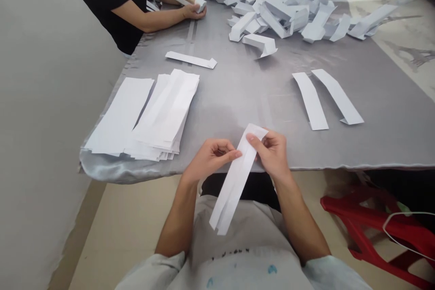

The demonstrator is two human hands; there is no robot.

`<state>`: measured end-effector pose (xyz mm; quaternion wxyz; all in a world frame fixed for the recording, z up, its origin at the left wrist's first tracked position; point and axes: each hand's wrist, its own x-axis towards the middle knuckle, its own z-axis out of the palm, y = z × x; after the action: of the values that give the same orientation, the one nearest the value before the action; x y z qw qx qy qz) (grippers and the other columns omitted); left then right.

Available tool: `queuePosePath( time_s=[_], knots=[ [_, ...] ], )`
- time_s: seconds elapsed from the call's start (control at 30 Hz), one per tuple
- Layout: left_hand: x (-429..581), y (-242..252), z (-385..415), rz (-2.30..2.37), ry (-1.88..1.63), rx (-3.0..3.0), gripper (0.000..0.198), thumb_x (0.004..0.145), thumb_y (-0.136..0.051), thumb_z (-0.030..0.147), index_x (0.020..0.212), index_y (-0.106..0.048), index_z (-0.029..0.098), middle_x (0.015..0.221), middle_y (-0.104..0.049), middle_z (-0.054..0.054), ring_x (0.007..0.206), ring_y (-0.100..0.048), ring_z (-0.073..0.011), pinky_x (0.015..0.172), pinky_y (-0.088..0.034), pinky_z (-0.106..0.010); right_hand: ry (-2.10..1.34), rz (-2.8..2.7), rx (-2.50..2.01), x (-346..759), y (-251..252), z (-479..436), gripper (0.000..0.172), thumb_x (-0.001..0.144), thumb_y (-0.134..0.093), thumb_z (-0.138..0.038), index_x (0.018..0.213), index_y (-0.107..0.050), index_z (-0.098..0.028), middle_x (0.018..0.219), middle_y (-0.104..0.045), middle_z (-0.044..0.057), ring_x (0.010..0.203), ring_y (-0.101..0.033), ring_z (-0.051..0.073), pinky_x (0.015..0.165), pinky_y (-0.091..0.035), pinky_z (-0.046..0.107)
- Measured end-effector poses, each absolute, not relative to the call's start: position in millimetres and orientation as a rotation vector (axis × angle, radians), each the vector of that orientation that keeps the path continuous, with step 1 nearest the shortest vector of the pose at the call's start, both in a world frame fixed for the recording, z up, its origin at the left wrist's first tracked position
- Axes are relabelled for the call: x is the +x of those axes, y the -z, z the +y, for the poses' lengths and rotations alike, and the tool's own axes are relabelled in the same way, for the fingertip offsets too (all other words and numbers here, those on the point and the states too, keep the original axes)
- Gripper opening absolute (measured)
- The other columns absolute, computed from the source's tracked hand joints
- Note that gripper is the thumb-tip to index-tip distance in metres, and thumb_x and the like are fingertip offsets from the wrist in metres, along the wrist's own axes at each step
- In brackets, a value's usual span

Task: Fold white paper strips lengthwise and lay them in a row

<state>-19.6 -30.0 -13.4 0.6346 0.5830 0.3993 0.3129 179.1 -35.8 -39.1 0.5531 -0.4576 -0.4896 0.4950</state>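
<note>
Left hand and right hand fingers pinch 1 folded paper strip over the table edge.

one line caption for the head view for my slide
Left hand and right hand pinch a long white paper strip at the grey table, flat sheets stacked alongside.

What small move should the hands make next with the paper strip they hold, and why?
Likely crease the paper strip near its upper end. The left hand and the right hand pinch it there, its lower part hangs below the table edge, and the heap of folded pieces shows bent ends.
</note>
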Motion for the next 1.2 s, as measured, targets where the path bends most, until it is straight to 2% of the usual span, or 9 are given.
queuePosePath(
  time_s=[0.2,0.3,0.4,0.53,0.67,0.8,0.97,1.1,1.2],
  knots=[
    [-21,13,-32,0.928,-0.679,1.354,0.038,0.084,-0.083,0.051,0.077,-0.073,0.015,0.070,-0.064,-0.002,0.060,-0.050,-0.0103,0.053,-0.035,-0.023,-0.970,-0.913,-1.131,178,49,-27,0.034,0.090,-0.080,-0.052,0.082,-0.068,-0.021,0.068,-0.060,0.000,0.058,-0.053,0.014,0.050,-0.044,0.026],
    [-21,14,-33,0.930,-0.678,1.358,0.039,0.083,-0.084,0.051,0.076,-0.072,0.015,0.068,-0.061,-0.001,0.058,-0.047,-0.0093,0.052,-0.033,-0.023,-0.983,-0.951,-1.120,178,48,-28,0.033,0.090,-0.079,-0.053,0.086,-0.070,-0.022,0.073,-0.064,0.001,0.060,-0.055,0.014,0.052,-0.046,0.027],
    [-21,15,-33,0.947,-0.739,1.313,0.037,0.083,-0.085,0.049,0.078,-0.071,0.015,0.067,-0.060,0.000,0.058,-0.047,-0.0093,0.052,-0.033,-0.022,-1.098,-1.140,-1.117,179,42,-33,0.035,0.086,-0.082,-0.053,0.080,-0.070,-0.020,0.073,-0.067,0.002,0.062,-0.058,0.016,0.053,-0.048,0.028],
    [-20,15,-33,0.969,-0.762,1.327,0.034,0.086,-0.083,0.047,0.082,-0.072,0.016,0.067,-0.058,0.001,0.058,-0.044,-0.0089,0.053,-0.033,-0.022,-1.157,-1.306,-1.140,180,38,-36,0.039,0.088,-0.081,-0.050,0.070,-0.068,-0.018,0.065,-0.064,0.001,0.057,-0.055,0.014,0.050,-0.045,0.027],
    [-21,13,-34,0.923,-0.656,1.472,0.038,0.088,-0.080,0.048,0.073,-0.068,0.015,0.063,-0.050,0.003,0.059,-0.040,-0.0087,0.052,-0.028,-0.023,-0.954,-1.068,-1.199,177,44,-32,0.038,0.089,-0.080,-0.050,0.073,-0.066,-0.019,0.068,-0.063,0.001,0.059,-0.054,0.014,0.053,-0.045,0.027],
    [-23,15,-35,0.949,-0.656,1.490,0.043,0.090,-0.077,0.051,0.069,-0.067,0.015,0.064,-0.051,0.001,0.059,-0.041,-0.0096,0.052,-0.027,-0.024,-0.871,-0.841,-1.159,175,50,-27,0.038,0.088,-0.082,-0.051,0.077,-0.064,-0.020,0.072,-0.060,0.001,0.065,-0.055,0.014,0.056,-0.046,0.027],
    [-25,18,-36,0.965,-0.677,1.423,0.036,0.089,-0.078,0.049,0.080,-0.075,0.015,0.067,-0.057,0.000,0.060,-0.047,-0.0103,0.051,-0.031,-0.023,-0.993,-0.818,-1.109,177,51,-28,0.038,0.087,-0.084,-0.049,0.077,-0.060,-0.020,0.068,-0.055,-0.001,0.057,-0.049,0.012,0.048,-0.041,0.025],
    [-24,17,-38,1.019,-0.696,1.394,0.031,0.089,-0.079,0.046,0.086,-0.076,0.015,0.065,-0.054,0.002,0.058,-0.044,-0.0085,0.051,-0.030,-0.021,-1.108,-0.943,-1.094,176,50,-31,0.039,0.087,-0.084,-0.049,0.077,-0.061,-0.020,0.065,-0.056,-0.002,0.051,-0.049,0.011,0.043,-0.039,0.024],
    [-23,16,-38,1.044,-0.692,1.424,0.033,0.092,-0.075,0.047,0.090,-0.076,0.015,0.069,-0.055,0.002,0.059,-0.044,-0.0079,0.051,-0.030,-0.021,-1.087,-0.960,-1.120,173,47,-31,0.034,0.090,-0.080,-0.051,0.091,-0.067,-0.020,0.072,-0.060,-0.001,0.052,-0.049,0.011,0.042,-0.040,0.024]
  ],
)
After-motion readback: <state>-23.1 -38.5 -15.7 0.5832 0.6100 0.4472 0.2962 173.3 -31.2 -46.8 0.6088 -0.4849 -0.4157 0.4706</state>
